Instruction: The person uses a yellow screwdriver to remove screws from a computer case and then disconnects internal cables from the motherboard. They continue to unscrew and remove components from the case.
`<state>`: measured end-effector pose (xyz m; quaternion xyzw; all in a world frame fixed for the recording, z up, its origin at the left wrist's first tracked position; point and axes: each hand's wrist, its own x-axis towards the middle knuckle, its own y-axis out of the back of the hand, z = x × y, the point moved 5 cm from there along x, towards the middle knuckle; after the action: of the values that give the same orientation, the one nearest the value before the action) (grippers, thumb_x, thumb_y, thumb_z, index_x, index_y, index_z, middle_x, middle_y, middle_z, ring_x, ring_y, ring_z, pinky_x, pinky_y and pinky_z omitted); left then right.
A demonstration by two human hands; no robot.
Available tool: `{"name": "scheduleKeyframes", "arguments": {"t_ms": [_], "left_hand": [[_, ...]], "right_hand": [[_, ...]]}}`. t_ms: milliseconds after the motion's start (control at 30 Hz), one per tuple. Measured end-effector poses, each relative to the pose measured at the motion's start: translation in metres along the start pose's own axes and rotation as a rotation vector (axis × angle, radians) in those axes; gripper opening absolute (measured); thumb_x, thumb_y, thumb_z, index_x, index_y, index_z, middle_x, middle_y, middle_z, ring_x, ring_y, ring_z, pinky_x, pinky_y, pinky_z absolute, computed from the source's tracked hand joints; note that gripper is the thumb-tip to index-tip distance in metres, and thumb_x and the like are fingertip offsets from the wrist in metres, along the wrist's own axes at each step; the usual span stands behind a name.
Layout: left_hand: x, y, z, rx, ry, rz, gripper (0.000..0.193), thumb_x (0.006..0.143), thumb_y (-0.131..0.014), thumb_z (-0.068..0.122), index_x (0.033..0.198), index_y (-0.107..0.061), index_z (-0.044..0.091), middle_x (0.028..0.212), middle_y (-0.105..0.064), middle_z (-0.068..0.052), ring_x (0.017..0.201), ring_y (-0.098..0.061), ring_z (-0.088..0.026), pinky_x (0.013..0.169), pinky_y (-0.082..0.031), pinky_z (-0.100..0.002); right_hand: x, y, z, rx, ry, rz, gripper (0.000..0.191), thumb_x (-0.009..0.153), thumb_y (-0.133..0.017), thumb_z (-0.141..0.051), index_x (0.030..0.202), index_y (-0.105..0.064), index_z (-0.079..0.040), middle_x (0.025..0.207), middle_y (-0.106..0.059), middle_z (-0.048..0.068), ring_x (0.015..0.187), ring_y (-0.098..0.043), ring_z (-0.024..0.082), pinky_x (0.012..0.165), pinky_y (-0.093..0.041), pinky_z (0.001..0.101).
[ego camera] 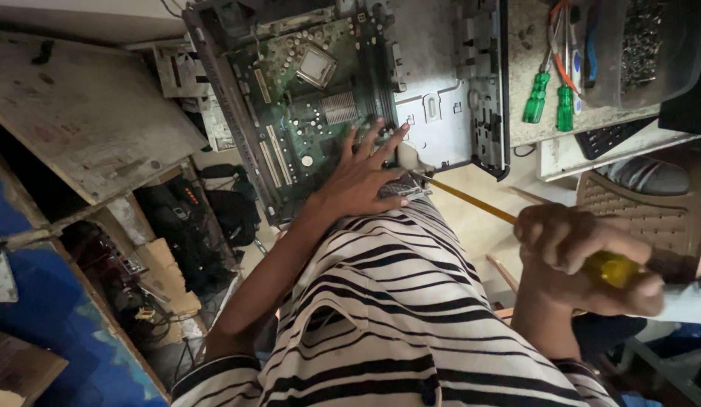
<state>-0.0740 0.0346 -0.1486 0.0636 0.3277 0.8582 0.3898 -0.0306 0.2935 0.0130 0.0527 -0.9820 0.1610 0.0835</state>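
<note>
Your left hand is spread flat, fingers splayed, on the green motherboard inside the open grey computer case, gripping nothing; your right hand is closed in a fist round the yellow handle of a screwdriver, its shaft running toward the case's near edge by your left thumb; two green-handled screwdrivers lie on the bench just beside the case.

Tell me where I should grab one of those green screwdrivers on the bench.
Take a green screwdriver by its ribbed handle, from the bench's near edge. The handle end lies toward that edge, clear of other tools, while the thin shaft points away beside the plastic tub.
</note>
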Motion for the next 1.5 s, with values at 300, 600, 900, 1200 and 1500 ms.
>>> {"name": "scheduleKeyframes", "arguments": {"t_ms": [300, 600, 900, 1200, 1500], "left_hand": [[0.004, 0.001, 0.002, 0.026, 0.089, -0.045, 0.062, 0.077, -0.073, 0.064, 0.123, -0.077, 0.023, 0.170, -0.006, -0.009, 0.155, 0.004, -0.043, 0.118, 0.007, -0.072], [0.003, 0.003, 0.003, 0.016, 0.098, -0.036, 0.059, 0.078, -0.073, 0.064, 0.123, -0.077, 0.025, 0.171, -0.005, -0.007, 0.156, 0.006, -0.042, 0.118, 0.008, -0.073], [0.002, 0.007, 0.006, -0.011, 0.086, -0.002, 0.058, 0.074, -0.074, 0.062, 0.120, -0.079, 0.027, 0.169, -0.008, -0.006, 0.155, 0.002, -0.042, 0.118, 0.007, -0.073], [-0.001, 0.010, 0.006, -0.075, 0.022, 0.061, 0.053, 0.081, -0.077, 0.050, 0.115, -0.075, 0.010, 0.153, -0.045, -0.013, 0.145, -0.034, -0.037, 0.119, -0.019, -0.059], [0.000, 0.020, 0.070, -0.325, -0.254, 0.178, 0.037, 0.096, -0.062, 0.016, 0.130, -0.064, 0.001, 0.118, -0.070, -0.018, 0.103, -0.068, -0.032, 0.093, -0.055, -0.044]], "right_hand": [[0.012, -0.039, 0.010, -0.049, 0.089, 0.003, 0.061, 0.099, -0.039, -0.058, 0.060, -0.047, -0.011, 0.046, -0.040, 0.001, 0.038, -0.035, 0.016, 0.041, -0.030, 0.0362], [0.020, -0.061, 0.021, -0.081, 0.002, -0.023, 0.061, 0.099, -0.044, -0.053, 0.059, -0.042, -0.008, 0.049, -0.038, 0.006, 0.036, -0.033, 0.019, 0.041, -0.027, 0.0360], [0.013, -0.086, 0.029, -0.529, 0.108, 0.036, 0.075, 0.105, -0.026, -0.064, 0.057, -0.041, -0.009, 0.048, -0.045, 0.001, 0.039, -0.043, 0.013, 0.040, -0.033, 0.0278], [0.021, -0.085, 0.019, -0.154, -0.030, 0.089, 0.062, 0.108, -0.045, -0.051, 0.066, -0.040, -0.007, 0.050, -0.038, 0.001, 0.040, -0.034, 0.011, 0.042, -0.028, 0.0310], [0.048, -0.093, 0.027, 0.075, -0.074, -0.314, 0.061, 0.097, -0.059, -0.044, 0.052, -0.044, -0.006, 0.047, -0.040, 0.003, 0.038, -0.040, 0.018, 0.043, -0.032, 0.0346]]}}
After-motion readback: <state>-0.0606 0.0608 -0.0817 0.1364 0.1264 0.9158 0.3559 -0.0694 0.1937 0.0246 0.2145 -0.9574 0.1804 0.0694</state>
